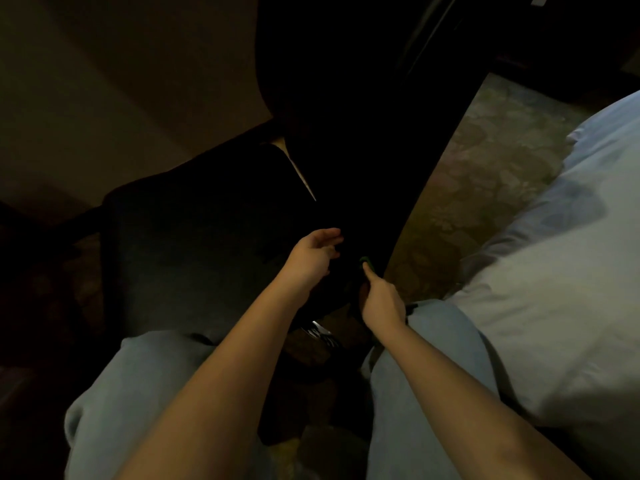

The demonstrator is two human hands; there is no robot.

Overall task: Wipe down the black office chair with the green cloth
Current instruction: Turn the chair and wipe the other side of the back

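The black office chair (207, 244) fills the dark middle of the head view, its seat to the left and its tall backrest (363, 150) rising at centre. My left hand (313, 258) reaches to the lower edge of the backrest, fingers loosely curled against it; what it touches is lost in the dark. My right hand (381, 299) grips the green cloth (366, 263), of which only a small bit shows above the fingers, pressed to the backrest's lower right edge.
A bed with pale bedding (571, 271) lies close on the right. Patterned carpet (485, 174) shows between bed and chair. My knees in light trousers (138, 393) are at the bottom. A shiny metal chair part (320, 329) glints below the seat.
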